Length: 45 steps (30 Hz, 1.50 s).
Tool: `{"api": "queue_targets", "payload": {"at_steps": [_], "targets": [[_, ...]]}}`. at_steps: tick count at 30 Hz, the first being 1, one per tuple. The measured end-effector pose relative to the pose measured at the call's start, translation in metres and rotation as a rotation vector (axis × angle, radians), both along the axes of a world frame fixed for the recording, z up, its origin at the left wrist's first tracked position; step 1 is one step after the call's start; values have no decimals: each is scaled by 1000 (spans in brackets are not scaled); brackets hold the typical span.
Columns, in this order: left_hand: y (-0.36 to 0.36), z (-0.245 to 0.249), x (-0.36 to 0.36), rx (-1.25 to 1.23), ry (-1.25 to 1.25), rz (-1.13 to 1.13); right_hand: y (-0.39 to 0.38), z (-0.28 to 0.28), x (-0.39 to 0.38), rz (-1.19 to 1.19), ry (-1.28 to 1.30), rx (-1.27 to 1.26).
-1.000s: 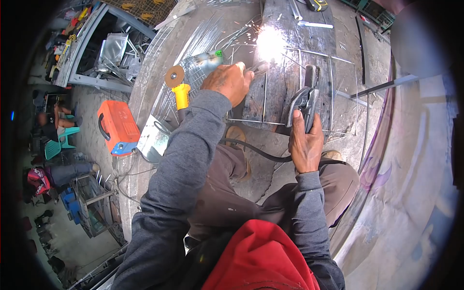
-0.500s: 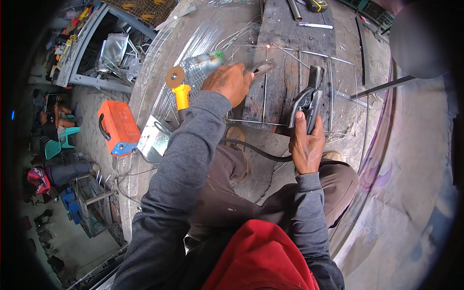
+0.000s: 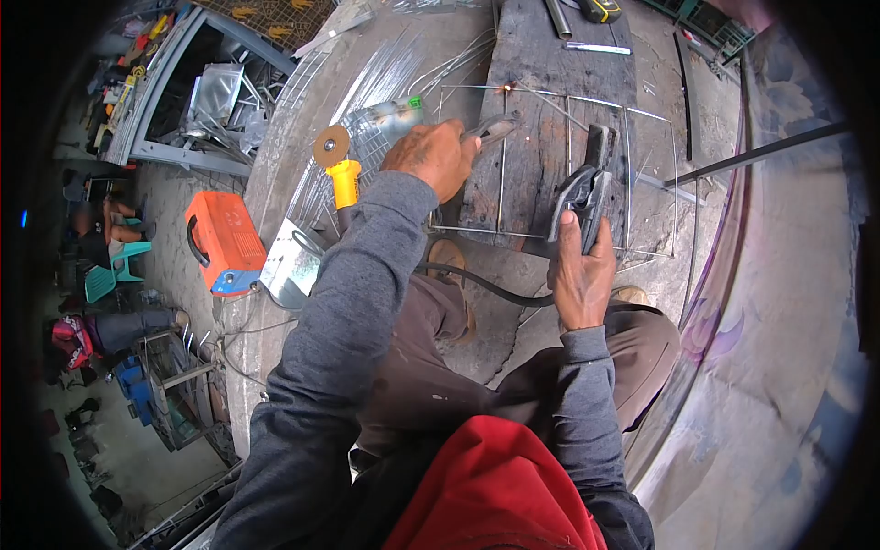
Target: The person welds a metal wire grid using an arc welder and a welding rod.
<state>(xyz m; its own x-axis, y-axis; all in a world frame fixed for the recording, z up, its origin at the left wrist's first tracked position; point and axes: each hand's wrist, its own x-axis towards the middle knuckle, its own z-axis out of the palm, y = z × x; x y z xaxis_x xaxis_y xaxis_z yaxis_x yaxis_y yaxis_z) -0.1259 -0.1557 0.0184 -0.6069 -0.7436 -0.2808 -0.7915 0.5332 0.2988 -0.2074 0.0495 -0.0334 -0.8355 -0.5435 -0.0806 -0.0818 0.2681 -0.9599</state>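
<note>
My left hand (image 3: 428,158) is closed on a dark metal clamp or pliers (image 3: 495,130), whose jaws point right over the wooden board. In my right hand (image 3: 585,280) is a black clamp-like holder (image 3: 585,188), held upright with its top over the board. Beneath both tools, a thin wire frame (image 3: 627,174) of crossing rods rests across the dark wooden board (image 3: 539,64). An orange glow (image 3: 507,89) shows at a joint on the frame's far rod. A thin rod slants from near that joint toward the holder.
Left of my left hand are a yellow grinder (image 3: 345,183), an orange machine (image 3: 225,243) and loose metal rods (image 3: 390,69). A marker (image 3: 598,49) and a pipe (image 3: 558,18) lie on the board's far end. A person (image 3: 96,234) sits at far left.
The large dark round shape at the upper right has gone from view, uncovering more of the hanging cloth. The glow has turned more orange. Both hands look unmoved.
</note>
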Motion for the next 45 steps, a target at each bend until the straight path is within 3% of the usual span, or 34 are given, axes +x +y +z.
{"api": "queue_targets", "payload": {"at_steps": [6,8,9,12,20,23,26,27,30,34,38,42,44,45], "targets": [[-2,-5,2,-9,32,13,8,-3,-6,-63,-114,-173],[-3,-7,3,15,86,52,12,10,-7,-71,-380,-264],[-7,-10,5,15,91,54,11,9,-6,-86,-365,-309],[-29,-19,20,-12,274,29,16,9,-6,-146,-433,-386],[-74,-26,73,58,422,382,39,12,-7,-188,-515,-478],[-85,-39,100,243,619,520,51,19,-3,-207,-503,-479],[-94,-67,133,360,538,527,71,12,3,-177,-515,-538],[-102,-76,143,436,360,597,78,12,6,-178,-514,-525],[-95,-109,165,545,207,690,94,11,16,-193,-499,-485],[-77,-148,179,627,9,546,110,6,24,-222,-481,-567],[-86,-160,167,613,-86,482,123,9,30,-224,-429,-626],[-102,-174,156,581,48,604,130,1,32,-215,-346,-610],[-103,-187,151,435,96,805,134,-11,30,-229,-320,-539],[-112,-188,151,454,-63,647,134,-14,30,-225,-323,-538]]}}
